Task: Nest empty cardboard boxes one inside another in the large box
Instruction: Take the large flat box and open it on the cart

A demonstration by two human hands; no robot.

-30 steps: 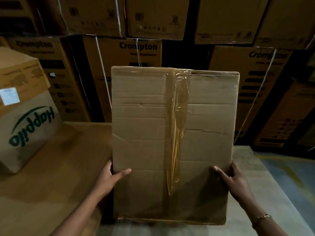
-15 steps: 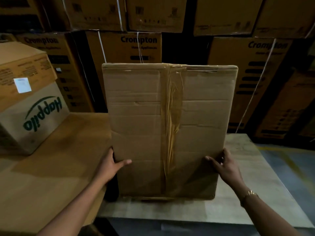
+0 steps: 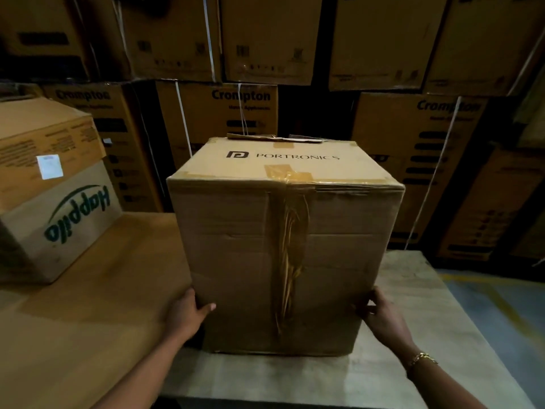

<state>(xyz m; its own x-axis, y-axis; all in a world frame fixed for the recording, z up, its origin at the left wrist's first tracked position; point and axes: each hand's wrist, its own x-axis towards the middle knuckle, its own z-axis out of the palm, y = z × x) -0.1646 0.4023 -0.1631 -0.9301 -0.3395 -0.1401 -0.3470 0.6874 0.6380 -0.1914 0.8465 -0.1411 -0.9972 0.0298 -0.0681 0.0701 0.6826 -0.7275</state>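
I cannot see the back of the Portronics box [image 3: 283, 246], nor its far top edge well; there a torn flap [image 3: 274, 138] sticks up a little, so I cannot tell if that end is closed or open. The lower corners of the box are partly covered by the hands. The box stands upright on the grey desk [image 3: 418, 314], its long axis vertical, the printed side facing up and the taped side facing me, with a wrinkled tape strip [image 3: 290, 261] running down the middle. My left hand [image 3: 185, 315] grips the lower left edge, thumb on the front face, and the fingers are hidden behind the side. My right hand [image 3: 380, 317] grips the lower right edge in the same way; a gold bracelet [image 3: 421, 358] is on that wrist. To the left, on a wooden surface [image 3: 88, 320], stands a Happilo box [image 3: 59, 219] with its print turned sideways. Behind, stacked Crompton cartons [image 3: 241, 113] are dark and their small print is not readable.
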